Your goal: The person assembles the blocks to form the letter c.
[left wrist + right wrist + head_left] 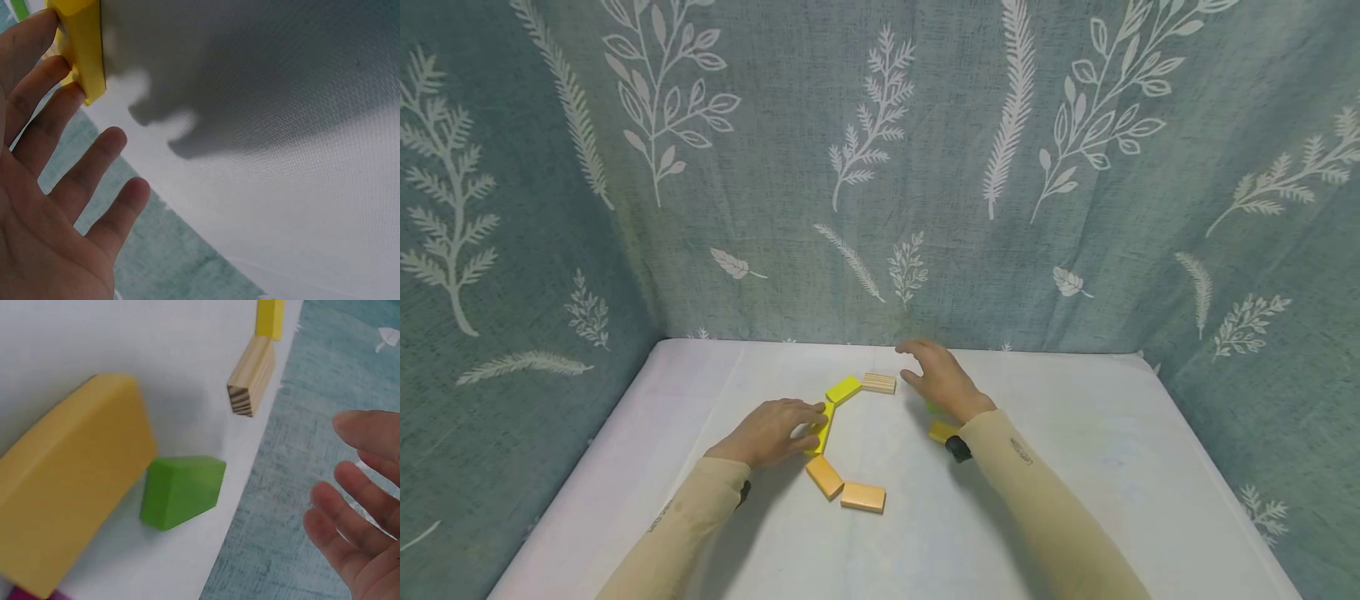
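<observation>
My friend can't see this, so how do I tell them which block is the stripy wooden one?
Look to the far edge of the white table, by the blue-green leaf-patterned curtain. Between a bright yellow rectangular block and the right hand lies the pale rectangular wooden block. Brown grain lines set it apart from its plain yellow neighbour.

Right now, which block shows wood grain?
The striped block, right of the far yellow block. It alone shows pale and dark stripes; the others are plain colours.
</observation>
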A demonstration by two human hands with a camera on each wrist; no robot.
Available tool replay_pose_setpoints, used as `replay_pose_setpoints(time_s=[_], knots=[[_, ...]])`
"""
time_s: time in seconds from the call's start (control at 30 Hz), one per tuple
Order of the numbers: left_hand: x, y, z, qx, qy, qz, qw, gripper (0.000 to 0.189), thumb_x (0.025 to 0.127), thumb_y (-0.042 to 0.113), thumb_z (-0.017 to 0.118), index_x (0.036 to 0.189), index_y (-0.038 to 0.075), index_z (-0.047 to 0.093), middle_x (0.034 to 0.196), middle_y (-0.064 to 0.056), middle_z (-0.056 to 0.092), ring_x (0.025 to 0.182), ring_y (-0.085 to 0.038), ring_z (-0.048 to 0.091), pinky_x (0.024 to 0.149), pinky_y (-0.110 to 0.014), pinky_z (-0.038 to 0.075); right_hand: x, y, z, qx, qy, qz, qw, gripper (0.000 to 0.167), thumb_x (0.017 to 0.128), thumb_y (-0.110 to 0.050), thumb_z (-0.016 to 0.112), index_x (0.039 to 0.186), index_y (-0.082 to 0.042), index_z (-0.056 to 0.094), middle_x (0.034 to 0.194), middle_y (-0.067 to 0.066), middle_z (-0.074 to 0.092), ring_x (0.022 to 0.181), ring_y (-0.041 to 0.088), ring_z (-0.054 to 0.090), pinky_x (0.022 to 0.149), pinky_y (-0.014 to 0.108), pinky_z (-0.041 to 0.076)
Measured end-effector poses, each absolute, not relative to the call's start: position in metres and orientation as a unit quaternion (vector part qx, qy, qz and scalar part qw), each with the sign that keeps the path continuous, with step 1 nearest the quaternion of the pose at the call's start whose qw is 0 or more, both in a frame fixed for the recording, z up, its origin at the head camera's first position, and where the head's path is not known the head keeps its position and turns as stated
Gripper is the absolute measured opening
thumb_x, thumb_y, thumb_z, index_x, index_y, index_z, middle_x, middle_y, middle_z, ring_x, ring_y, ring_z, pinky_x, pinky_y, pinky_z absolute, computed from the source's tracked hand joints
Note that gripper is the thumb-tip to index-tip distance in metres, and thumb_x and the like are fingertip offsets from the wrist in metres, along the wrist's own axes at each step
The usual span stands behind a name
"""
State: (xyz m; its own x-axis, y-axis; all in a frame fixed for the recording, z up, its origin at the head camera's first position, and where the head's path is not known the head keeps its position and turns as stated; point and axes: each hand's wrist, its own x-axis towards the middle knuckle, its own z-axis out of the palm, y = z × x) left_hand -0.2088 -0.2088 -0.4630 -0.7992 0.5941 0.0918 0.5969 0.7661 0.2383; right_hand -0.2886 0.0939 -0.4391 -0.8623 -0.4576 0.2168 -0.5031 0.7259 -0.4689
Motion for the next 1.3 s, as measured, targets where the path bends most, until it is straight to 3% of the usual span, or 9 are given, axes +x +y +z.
replay_pose_setpoints(time_s=[0.3, 0.73, 0.93, 1.3], knots=[[-0.208, -0.209, -0.465, -0.309, -0.943, -0.128, 0.001, 0.031, 0.092, 0.022, 0.076, 0.120, 0.009, 0.074, 0.138, -0.012, 0.063, 0.118, -0.031, 0.064, 0.099, -0.050, 0.053, -0.280, 0.115, -0.452, 0.233, -0.933, 0.273, 0.025, 0.053, 0.096, -0.016, 0.073, 0.145, -0.008, 0.053, 0.143, 0.014, 0.054, 0.132, 0.032, 0.052, 0.108, 0.047, 0.048], [-0.208, -0.210, -0.466, -0.315, -0.941, -0.123, 0.013, 0.032, 0.092, 0.023, 0.077, 0.120, 0.009, 0.074, 0.136, -0.012, 0.064, 0.117, -0.032, 0.065, 0.099, -0.051, 0.053, -0.279, 0.123, -0.467, 0.159, -0.959, 0.232, -0.042, 0.056, 0.093, -0.027, 0.076, 0.140, -0.003, 0.057, 0.135, 0.016, 0.059, 0.120, 0.030, 0.059, 0.104, 0.046, 0.050], [-0.208, -0.209, -0.466, -0.306, -0.945, -0.117, 0.002, 0.032, 0.093, 0.024, 0.076, 0.122, 0.010, 0.073, 0.139, -0.011, 0.063, 0.120, -0.031, 0.063, 0.102, -0.051, 0.052, -0.278, 0.118, -0.467, 0.155, -0.961, 0.226, -0.046, 0.052, 0.092, -0.023, 0.077, 0.135, 0.000, 0.061, 0.126, 0.016, 0.063, 0.108, 0.026, 0.061, 0.098, 0.042, 0.054], [-0.208, -0.209, -0.466, -0.308, -0.944, -0.116, 0.000, 0.032, 0.093, 0.024, 0.076, 0.121, 0.010, 0.073, 0.139, -0.010, 0.063, 0.120, -0.030, 0.063, 0.101, -0.050, 0.052, -0.281, 0.119, -0.470, 0.161, -0.962, 0.215, -0.048, 0.046, 0.091, -0.016, 0.075, 0.132, 0.002, 0.063, 0.121, 0.015, 0.064, 0.102, 0.025, 0.061, 0.091, 0.041, 0.056]])
